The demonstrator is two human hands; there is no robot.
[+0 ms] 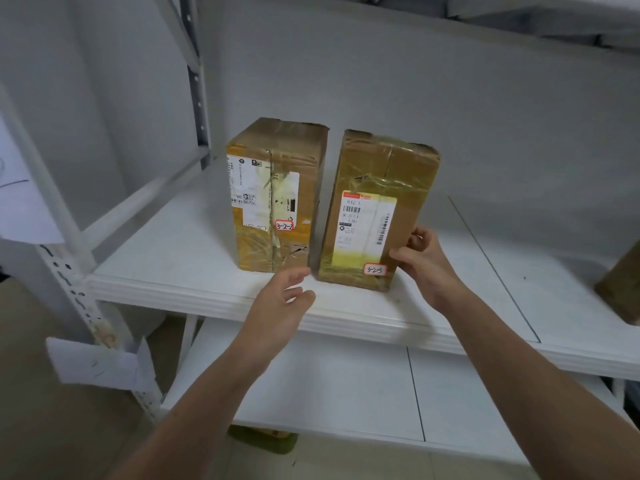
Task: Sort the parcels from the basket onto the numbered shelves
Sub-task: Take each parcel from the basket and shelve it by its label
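Note:
Two taped cardboard parcels stand upright side by side on a white shelf (194,265). The left parcel (277,161) carries a red-edged sticker reading 3-2-2. The right parcel (398,168) carries a sticker reading 3-2-3 and a yellow shipping label. My right hand (420,259) touches the right parcel's front right edge, thumb on the face and fingers around the side. My left hand (282,299) hovers open just in front of the gap between the two parcels, touching neither clearly. The basket is out of view.
A third brown parcel (620,289) shows at the right edge of the same shelf. A lower white shelf (329,386) lies beneath. The white metal upright (69,271) at left carries paper labels (100,365). A green object (263,441) lies on the floor below.

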